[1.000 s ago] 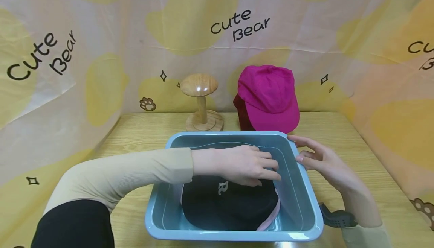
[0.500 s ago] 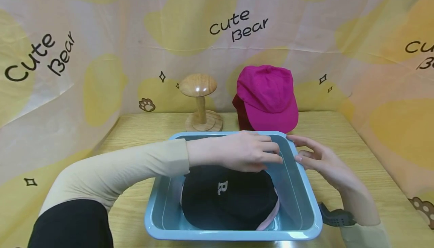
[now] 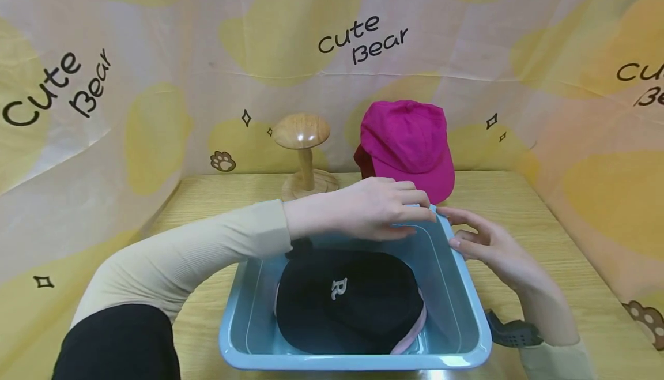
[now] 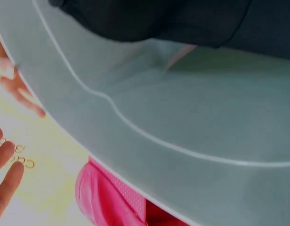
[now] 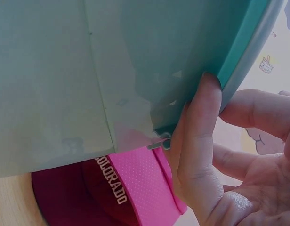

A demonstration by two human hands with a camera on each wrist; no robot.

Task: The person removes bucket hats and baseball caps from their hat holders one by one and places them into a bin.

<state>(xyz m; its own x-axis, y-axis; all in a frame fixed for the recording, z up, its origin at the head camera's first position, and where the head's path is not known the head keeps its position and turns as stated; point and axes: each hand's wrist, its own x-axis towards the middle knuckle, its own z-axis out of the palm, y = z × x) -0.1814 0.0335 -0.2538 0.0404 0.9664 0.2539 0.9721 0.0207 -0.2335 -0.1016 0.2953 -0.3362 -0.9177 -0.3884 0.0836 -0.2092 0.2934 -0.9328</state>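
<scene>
A light blue plastic basin (image 3: 358, 361) stands on the wooden table, with a black cap (image 3: 358, 311) lying inside it. The cap bears a white letter R, and a strip of pink shows at its edge. My left hand (image 3: 381, 210) hovers over the basin's far rim, fingers loosely bent and holding nothing; in the left wrist view its fingertips (image 4: 6, 169) are apart from the wall. At the far right corner my right hand (image 3: 482, 241) holds the rim. Seen from the right wrist, a finger (image 5: 201, 113) presses beneath the rim.
Behind the basin stands a wooden hat stand (image 3: 302, 132), its base partly hidden by my left forearm. To its right is a bright pink cap (image 3: 407, 138) over a dark red cap (image 5: 98, 197) lettered COLORADO. A patterned cloth (image 3: 270, 34) hangs around the table.
My left hand has risen away from the black cap toward the basin's far rim, uncovering more of the cap. The right hand keeps its hold on the corner.
</scene>
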